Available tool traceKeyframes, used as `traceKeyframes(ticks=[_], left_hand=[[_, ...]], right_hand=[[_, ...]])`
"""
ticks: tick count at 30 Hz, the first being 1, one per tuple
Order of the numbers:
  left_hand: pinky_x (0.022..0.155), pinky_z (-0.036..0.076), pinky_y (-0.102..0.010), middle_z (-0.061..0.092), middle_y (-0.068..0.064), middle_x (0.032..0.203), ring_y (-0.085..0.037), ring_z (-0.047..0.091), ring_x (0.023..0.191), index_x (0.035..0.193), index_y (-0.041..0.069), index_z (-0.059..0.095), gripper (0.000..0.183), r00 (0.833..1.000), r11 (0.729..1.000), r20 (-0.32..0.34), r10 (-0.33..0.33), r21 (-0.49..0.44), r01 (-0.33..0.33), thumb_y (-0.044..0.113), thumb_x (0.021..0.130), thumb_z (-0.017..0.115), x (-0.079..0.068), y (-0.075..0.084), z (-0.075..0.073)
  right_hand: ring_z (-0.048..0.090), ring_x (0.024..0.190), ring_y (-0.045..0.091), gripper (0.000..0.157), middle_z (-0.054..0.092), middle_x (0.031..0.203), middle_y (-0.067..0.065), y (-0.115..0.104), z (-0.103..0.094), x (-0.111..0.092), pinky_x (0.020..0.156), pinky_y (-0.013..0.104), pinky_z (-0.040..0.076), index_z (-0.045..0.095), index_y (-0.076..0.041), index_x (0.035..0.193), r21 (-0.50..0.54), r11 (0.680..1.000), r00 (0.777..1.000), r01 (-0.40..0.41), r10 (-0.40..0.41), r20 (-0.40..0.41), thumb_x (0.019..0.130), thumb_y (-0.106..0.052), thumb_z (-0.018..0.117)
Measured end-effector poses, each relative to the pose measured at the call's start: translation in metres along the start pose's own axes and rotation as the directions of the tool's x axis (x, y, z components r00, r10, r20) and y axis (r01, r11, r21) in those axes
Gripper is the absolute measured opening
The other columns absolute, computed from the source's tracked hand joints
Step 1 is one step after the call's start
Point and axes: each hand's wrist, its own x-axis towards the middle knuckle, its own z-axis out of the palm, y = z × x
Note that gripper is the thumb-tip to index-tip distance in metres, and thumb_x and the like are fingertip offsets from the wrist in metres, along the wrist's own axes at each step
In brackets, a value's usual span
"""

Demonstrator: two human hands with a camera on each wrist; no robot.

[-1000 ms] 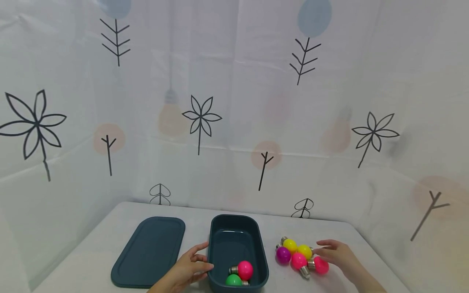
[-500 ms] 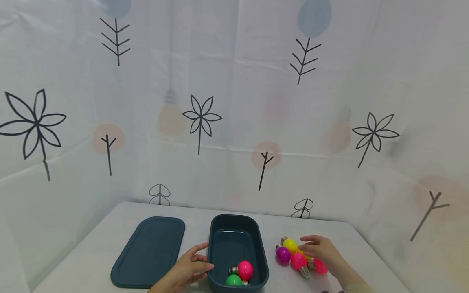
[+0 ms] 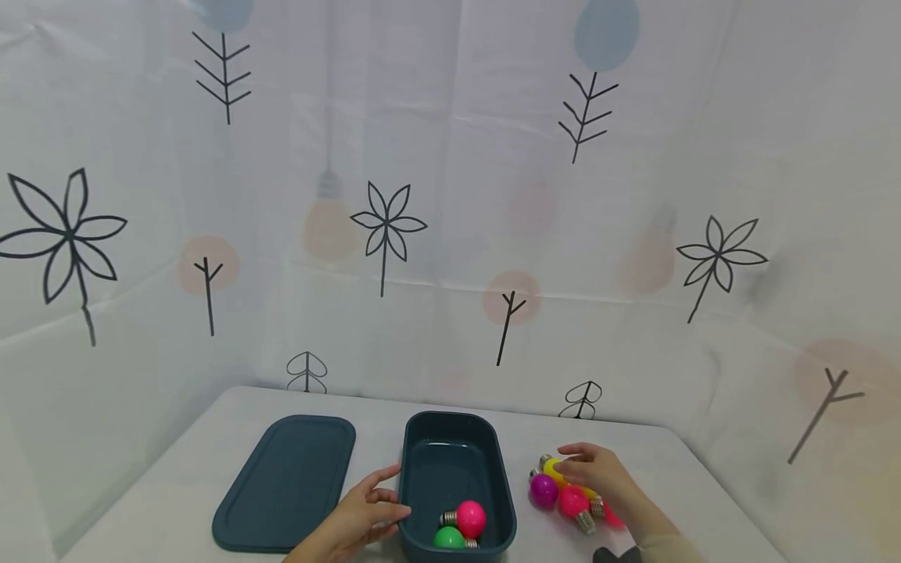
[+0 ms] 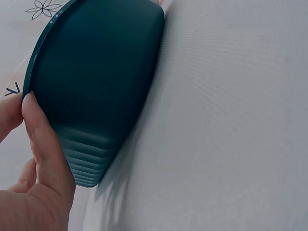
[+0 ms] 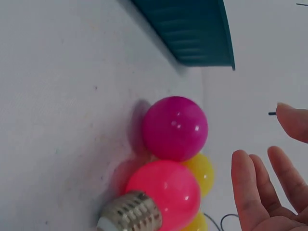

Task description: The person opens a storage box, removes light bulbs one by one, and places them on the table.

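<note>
My left hand (image 3: 366, 512) holds the left side of a dark teal box (image 3: 507, 500), thumb at its rim. The left wrist view shows thumb and fingertip at the rim of the box (image 4: 96, 62). Inside the box lie a pink bulb (image 3: 472, 518) and a green bulb (image 3: 448, 537). My right hand (image 3: 598, 473) hovers with fingers extended over a cluster of bulbs, holding nothing. That cluster has a purple bulb (image 3: 543, 491), a pink bulb (image 3: 573, 501) with a metal screw base, a yellow bulb (image 3: 552, 467), and others partly hidden by the hand.
A flat dark teal lid (image 3: 288, 481) lies left of the box on a white-covered table (image 3: 380, 414). Behind the table hangs a white curtain (image 3: 450, 156) printed with flowers and twigs. A dark object (image 3: 615, 555) shows below my right wrist.
My right hand has moved left from beside the bulbs to over them, now covering a yellow one and part of the rightmost pink one. My left hand and the box have stayed put.
</note>
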Motion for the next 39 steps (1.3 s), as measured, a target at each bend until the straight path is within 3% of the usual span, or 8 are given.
traceKeyframes(ticks=[14, 24, 32, 39], left_hand=[[0.07, 0.052, -0.029, 0.052, -0.004, 0.09, -0.013, 0.057, 0.074, 0.143, 0.0, 0.027, 0.074, 1.0, 1.0, -0.003, 0.006, 0.0, -0.006, 0.002, 0.081, 0.069, 0.001, -0.001, -0.001], [0.069, 0.052, -0.029, 0.053, -0.004, 0.09, -0.013, 0.057, 0.074, 0.143, 0.0, 0.027, 0.076, 1.0, 1.0, -0.002, 0.01, -0.012, -0.01, 0.002, 0.08, 0.07, 0.001, -0.001, 0.0], [0.07, 0.052, -0.029, 0.053, -0.004, 0.09, -0.013, 0.057, 0.075, 0.143, 0.001, 0.027, 0.075, 1.0, 1.0, -0.001, -0.001, -0.013, 0.001, 0.003, 0.081, 0.07, 0.002, -0.002, 0.0], [0.069, 0.052, -0.029, 0.054, -0.005, 0.092, -0.013, 0.056, 0.074, 0.144, 0.001, 0.026, 0.075, 1.0, 1.0, -0.002, -0.001, -0.01, 0.001, 0.002, 0.082, 0.069, 0.002, -0.002, 0.0]], right_hand=[[0.063, 0.087, 0.03, 0.04, 0.06, 0.092, 0.013, -0.022, 0.021, 0.002, 0.079, 0.039, 0.051, 0.058, 0.007, 0.112, 0.087, 0.994, 0.996, 0.066, -0.072, 0.061, 0.079, -0.008, 0.074], [0.063, 0.086, 0.024, 0.038, 0.063, 0.093, 0.008, -0.042, 0.037, 0.002, 0.085, 0.044, 0.048, 0.06, 0.002, 0.111, 0.028, 0.994, 0.981, 0.107, -0.11, 0.157, 0.08, -0.015, 0.073], [0.062, 0.088, 0.03, 0.036, 0.061, 0.09, 0.01, -0.053, 0.046, 0.005, 0.084, 0.042, 0.049, 0.057, 0.006, 0.112, 0.072, 0.981, 0.941, 0.181, -0.194, 0.278, 0.082, -0.009, 0.07], [0.059, 0.084, 0.021, 0.036, 0.058, 0.092, 0.009, -0.063, 0.055, 0.006, 0.083, 0.042, 0.049, 0.058, 0.004, 0.112, 0.05, 0.971, 0.893, 0.234, -0.235, 0.383, 0.081, -0.009, 0.07]])
